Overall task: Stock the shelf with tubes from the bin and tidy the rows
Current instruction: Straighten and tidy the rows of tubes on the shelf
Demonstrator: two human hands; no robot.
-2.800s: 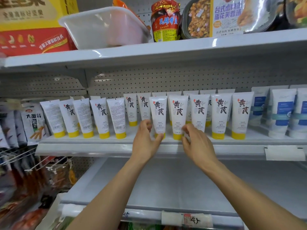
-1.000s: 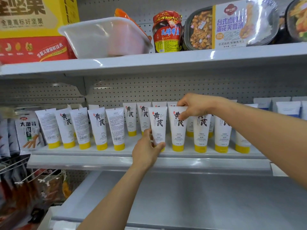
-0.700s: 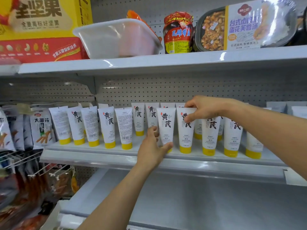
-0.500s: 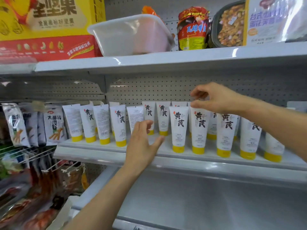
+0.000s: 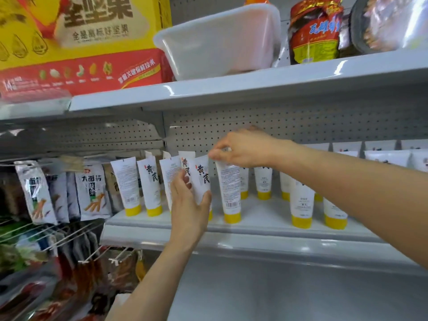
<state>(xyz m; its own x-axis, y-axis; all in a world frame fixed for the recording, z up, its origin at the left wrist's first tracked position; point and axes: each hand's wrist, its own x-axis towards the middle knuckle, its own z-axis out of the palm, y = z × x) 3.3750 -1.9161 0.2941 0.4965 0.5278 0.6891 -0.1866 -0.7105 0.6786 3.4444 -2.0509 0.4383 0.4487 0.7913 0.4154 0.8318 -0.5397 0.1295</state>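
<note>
Gripping one tube (image 5: 202,178) low, left hand (image 5: 187,206); right hand (image 5: 243,149) pinching top of neighbouring tube (image 5: 229,191).

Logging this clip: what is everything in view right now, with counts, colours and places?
tubes: at least ten, white with yellow caps, in rows on the middle shelf
plastic bin: one, translucent white, top shelf
nut box: one, yellow and red, top shelf, left
food pack: one, red and yellow, right of the bin
tray meal: one, dark tray, top shelf, far right
snack packets: several, mostly white, hanging at left
left hand: grips a front-facing tube
right hand: pinches the top of a back-facing tube
</note>
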